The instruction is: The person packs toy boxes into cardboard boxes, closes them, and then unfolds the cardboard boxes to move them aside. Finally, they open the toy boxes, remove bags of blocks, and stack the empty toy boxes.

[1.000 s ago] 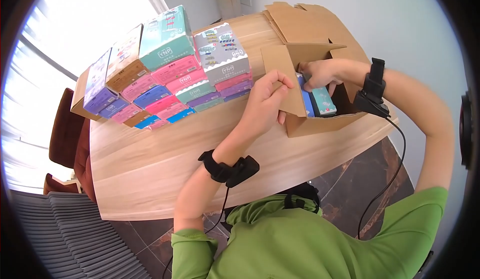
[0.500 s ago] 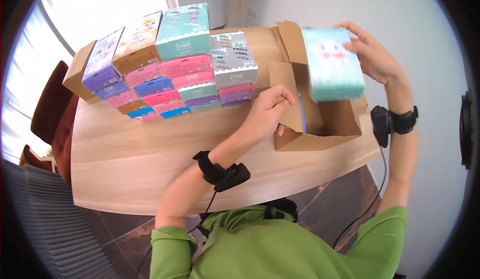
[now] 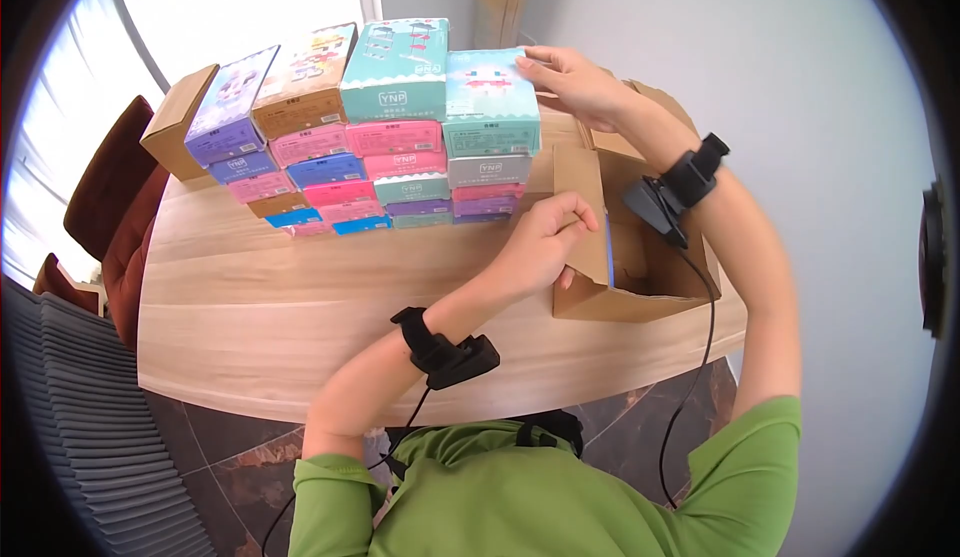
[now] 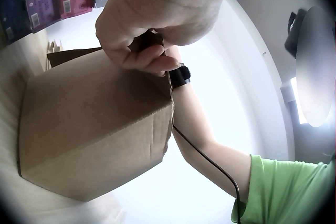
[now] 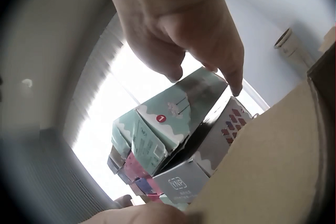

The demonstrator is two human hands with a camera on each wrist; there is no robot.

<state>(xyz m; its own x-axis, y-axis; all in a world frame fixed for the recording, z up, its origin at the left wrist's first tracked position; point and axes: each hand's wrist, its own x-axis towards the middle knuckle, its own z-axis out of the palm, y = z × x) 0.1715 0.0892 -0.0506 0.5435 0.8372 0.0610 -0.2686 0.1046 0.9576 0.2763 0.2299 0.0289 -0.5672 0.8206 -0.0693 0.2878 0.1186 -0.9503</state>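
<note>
Teal box (image 3: 490, 135) swung left of the open carton (image 3: 630, 305), over a grey box (image 3: 487, 171). Right hand (image 3: 585, 92) pinches it, left hand (image 3: 538, 244) grips the carton's flap (image 3: 582, 177). Placing step imo, just needs squaring up.

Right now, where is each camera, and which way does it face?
Head: worn there, facing forward and down at the table; both arms and the green shirt show.
Left wrist: sits there, facing the left hand and carton; the right arm shows too.
Right wrist: sits there, facing the right hand and stacked boxes; some of the left hand shows.
Both wrist views share the carton.
</note>
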